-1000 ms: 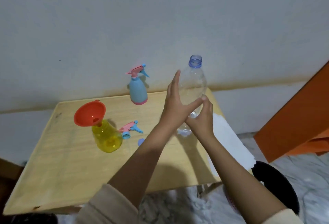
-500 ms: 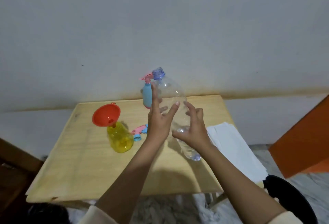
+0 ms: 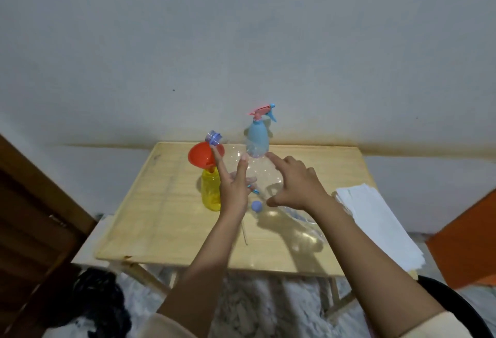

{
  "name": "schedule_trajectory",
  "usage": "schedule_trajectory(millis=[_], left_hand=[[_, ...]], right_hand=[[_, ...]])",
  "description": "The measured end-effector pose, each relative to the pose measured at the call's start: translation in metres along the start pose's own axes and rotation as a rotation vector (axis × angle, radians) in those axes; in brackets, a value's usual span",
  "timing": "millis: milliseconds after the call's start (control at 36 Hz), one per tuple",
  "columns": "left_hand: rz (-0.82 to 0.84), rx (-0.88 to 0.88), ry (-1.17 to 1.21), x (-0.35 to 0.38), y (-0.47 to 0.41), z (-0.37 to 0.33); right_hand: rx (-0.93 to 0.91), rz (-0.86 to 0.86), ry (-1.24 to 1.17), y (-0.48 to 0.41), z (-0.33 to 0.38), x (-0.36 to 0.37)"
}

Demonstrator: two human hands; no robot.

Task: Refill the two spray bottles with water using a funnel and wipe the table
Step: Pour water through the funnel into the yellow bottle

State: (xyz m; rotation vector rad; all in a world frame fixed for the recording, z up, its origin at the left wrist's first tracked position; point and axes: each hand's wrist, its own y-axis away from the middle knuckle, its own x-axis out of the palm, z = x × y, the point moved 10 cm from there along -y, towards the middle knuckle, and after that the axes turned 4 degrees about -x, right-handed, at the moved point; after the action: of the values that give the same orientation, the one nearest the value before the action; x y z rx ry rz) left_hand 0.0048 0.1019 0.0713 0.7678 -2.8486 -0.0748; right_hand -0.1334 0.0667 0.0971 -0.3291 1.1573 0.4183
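A clear water bottle (image 3: 257,174) lies tilted to the left, and its blue-ringed mouth (image 3: 214,137) is over the red funnel (image 3: 201,155). The funnel sits in the neck of the yellow spray bottle (image 3: 210,191). My left hand (image 3: 233,186) holds the water bottle near its neck between thumb and fingers. My right hand (image 3: 295,184) grips the bottle's body from above, with the index finger stretched out. The blue spray bottle (image 3: 258,137) stands at the back of the table with its pink and blue trigger head on.
The wooden table (image 3: 161,219) also carries a small blue cap (image 3: 256,206) and a loose trigger head (image 3: 253,190), mostly hidden by my left hand. A stack of white paper (image 3: 375,222) overhangs the right edge. Brown furniture (image 3: 32,217) stands left, an orange panel (image 3: 469,243) right, a black stool (image 3: 461,308) below.
Both hands have carried the water bottle left and tipped it further, so its mouth now sits over the funnel. The blue spray bottle is uncovered again.
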Motion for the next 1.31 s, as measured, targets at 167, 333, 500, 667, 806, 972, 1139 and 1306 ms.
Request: schedule_trajectory(millis=[167,333,500,667,806,972,1139,1306], left_hand=[[0.026,-0.136,0.087,0.003,0.004,0.012],[0.011,-0.225,0.180,0.004,0.007,0.027],[0.017,-0.245,0.199,0.008,0.009,0.027],[0.026,-0.259,0.234,0.011,0.011,0.027],[0.046,-0.270,0.255,0.014,0.010,0.030],[0.045,-0.301,0.272,0.018,0.011,0.033],[0.054,-0.320,0.308,0.021,0.011,0.036],[0.059,-0.316,0.334,0.023,0.009,0.038]], right_hand=[[0.010,0.049,0.117,0.001,0.008,-0.013],[0.011,0.079,0.228,0.003,0.014,-0.022],[0.025,0.082,0.254,0.006,0.014,-0.026],[0.036,0.084,0.278,0.008,0.016,-0.030],[0.048,0.102,0.312,0.007,0.017,-0.034],[0.055,0.114,0.345,0.008,0.018,-0.037],[0.055,0.114,0.368,0.008,0.019,-0.039],[0.048,0.106,0.392,0.008,0.020,-0.043]])
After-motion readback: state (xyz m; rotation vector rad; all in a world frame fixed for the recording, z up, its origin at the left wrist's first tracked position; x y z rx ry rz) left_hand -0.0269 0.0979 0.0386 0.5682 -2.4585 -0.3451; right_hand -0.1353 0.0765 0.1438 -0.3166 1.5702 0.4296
